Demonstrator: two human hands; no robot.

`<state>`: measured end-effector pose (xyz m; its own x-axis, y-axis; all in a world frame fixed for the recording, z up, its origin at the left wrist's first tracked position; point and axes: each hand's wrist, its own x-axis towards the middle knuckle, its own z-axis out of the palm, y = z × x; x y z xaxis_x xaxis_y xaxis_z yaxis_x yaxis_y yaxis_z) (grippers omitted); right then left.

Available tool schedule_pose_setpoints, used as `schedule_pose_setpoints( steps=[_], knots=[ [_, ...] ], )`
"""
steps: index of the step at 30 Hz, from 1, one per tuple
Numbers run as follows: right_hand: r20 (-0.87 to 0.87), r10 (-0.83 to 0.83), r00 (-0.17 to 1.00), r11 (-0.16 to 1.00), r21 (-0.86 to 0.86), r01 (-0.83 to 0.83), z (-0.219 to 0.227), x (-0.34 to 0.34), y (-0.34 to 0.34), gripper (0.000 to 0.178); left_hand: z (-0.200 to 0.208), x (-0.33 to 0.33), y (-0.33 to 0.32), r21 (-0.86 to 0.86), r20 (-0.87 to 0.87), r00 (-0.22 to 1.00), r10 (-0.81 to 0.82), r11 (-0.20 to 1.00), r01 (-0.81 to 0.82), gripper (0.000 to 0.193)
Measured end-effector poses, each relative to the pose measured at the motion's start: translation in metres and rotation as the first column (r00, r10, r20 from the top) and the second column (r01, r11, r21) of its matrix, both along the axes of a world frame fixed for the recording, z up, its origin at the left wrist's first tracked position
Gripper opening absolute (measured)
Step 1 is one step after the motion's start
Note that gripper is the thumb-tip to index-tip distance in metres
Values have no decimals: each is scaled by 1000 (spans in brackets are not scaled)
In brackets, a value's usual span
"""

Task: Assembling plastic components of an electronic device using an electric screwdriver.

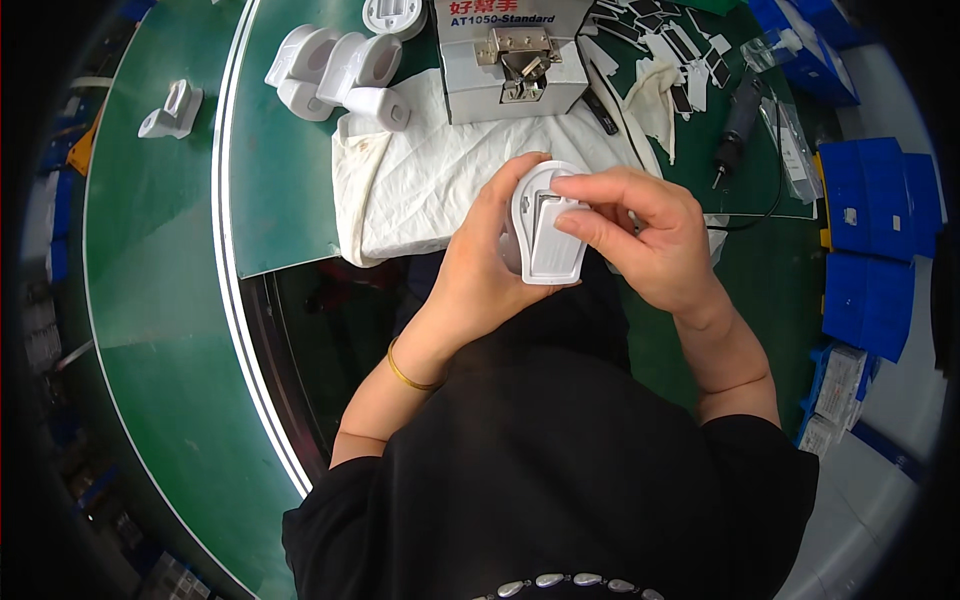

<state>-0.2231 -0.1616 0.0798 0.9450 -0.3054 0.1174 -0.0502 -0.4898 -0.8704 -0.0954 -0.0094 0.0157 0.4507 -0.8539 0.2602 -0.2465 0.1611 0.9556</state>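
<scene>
A white plastic housing (548, 248), rounded at the top and with a rectangular raised panel on its face, is held over the cloth's near edge. My left hand (478, 265) wraps around its left side and bottom. Thumb and index finger of my right hand (655, 235) are bent in a pinch at the upper right of the panel, touching the housing. A narrow dark slot shows along the panel's top edge by these fingertips. Whether a small part sits between them is hidden.
A white cloth (400, 200) lies on the green table, under a box with a metal fixture (525, 65). Several white housings (345, 70) stand at back left, one more (172, 110) farther left. An electric screwdriver (740, 120), scattered small pieces (675, 45) and blue bins (870, 185) are right.
</scene>
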Motion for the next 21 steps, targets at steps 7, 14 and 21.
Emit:
schedule_pose_setpoints(
  steps=[7, 14, 21],
  knots=[
    [-39, -52, 998, 777, 627, 65, -19, 3, -1, 82, 6, 8, 5, -19, 119, 989, -88, 996, 91, 93],
    [103, -92, 990, 870, 492, 30, -22, 1, 12, 76, 5, -4, 8, -143, -311, 940, -142, 984, 102, 66],
    [8, -108, 994, 829, 552, 85, -26, -4, 0, 71, 13, -6, 6, -77, -237, 959, -158, 987, 143, 99]
  ],
)
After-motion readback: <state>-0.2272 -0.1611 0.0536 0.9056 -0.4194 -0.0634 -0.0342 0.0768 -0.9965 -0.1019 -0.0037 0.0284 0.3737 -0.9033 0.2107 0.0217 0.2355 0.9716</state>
